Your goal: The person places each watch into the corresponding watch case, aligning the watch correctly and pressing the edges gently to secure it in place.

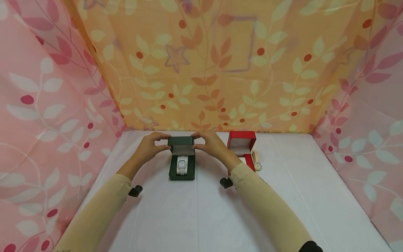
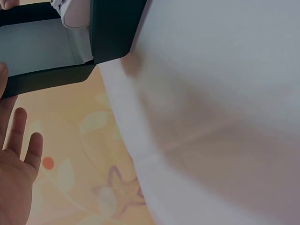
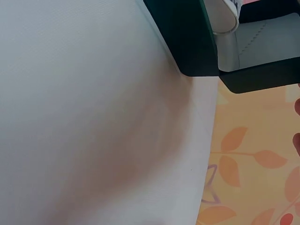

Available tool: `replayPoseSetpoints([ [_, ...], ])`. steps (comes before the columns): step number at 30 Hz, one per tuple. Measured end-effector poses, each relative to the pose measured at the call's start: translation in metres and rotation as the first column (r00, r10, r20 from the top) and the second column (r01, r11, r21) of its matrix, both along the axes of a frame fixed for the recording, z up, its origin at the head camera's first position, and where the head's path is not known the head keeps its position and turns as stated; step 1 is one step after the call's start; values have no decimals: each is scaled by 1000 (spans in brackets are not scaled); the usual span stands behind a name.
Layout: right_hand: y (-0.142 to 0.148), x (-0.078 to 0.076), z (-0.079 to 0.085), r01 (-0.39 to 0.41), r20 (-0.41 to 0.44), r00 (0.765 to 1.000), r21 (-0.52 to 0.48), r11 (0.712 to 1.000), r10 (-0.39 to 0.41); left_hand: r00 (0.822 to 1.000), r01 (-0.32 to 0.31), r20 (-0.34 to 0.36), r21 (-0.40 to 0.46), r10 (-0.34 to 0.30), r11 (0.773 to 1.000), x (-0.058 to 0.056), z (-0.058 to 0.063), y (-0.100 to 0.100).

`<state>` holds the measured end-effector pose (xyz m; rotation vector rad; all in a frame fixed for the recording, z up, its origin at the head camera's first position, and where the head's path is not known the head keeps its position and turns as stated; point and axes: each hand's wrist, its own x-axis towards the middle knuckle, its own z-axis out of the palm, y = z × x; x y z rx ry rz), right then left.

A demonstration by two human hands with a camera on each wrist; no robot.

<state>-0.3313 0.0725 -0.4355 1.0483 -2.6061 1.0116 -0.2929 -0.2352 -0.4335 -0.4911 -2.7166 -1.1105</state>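
A dark green watch box [image 1: 182,176] stands open on the white-covered table, its lid [image 1: 181,141] raised. Inside the base sits a white wristwatch [image 1: 182,165] with a squarish face. My left hand [image 1: 150,146] pinches the left edge of the lid between thumb and fingers. At the opposite edge my right hand [image 1: 211,144] holds the lid the same way. In the left wrist view, the pale lining of the lid [image 2: 35,47] shows, with the thumb over its rim. Only a few fingertips [image 3: 297,143] appear in the right wrist view.
Right of the green box, a red box [image 1: 241,135] stands with its lid up, partly hidden by my right forearm. A second watch [image 1: 257,166] with a pale strap lies against its right side. Patterned cloth walls [image 1: 201,70] enclose the table [image 1: 176,217] at the back and sides.
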Motion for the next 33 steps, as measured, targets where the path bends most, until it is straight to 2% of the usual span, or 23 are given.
replayPoseSetpoints([
  [8, 0, 2, -3, 13, -51, 999, 16, 1000, -12, 1000, 4, -14, 23, -4, 1000, 4, -2, 1],
  [14, 0, 5, -3, 8, -69, 998, 11, 1000, -8, 1000, 5, 14, 17, -5, 1000, 6, -1, 0],
  [23, 0, 8, -5, -14, -62, 998, -6, 1000, 14, 1000, 14, 19, 25, -15, 1000, 11, -2, 0],
  [33, 0, 17, -7, 3, -34, 999, -27, 1000, -4, 1000, 23, 10, 47, -23, 999, 17, -6, 1],
])
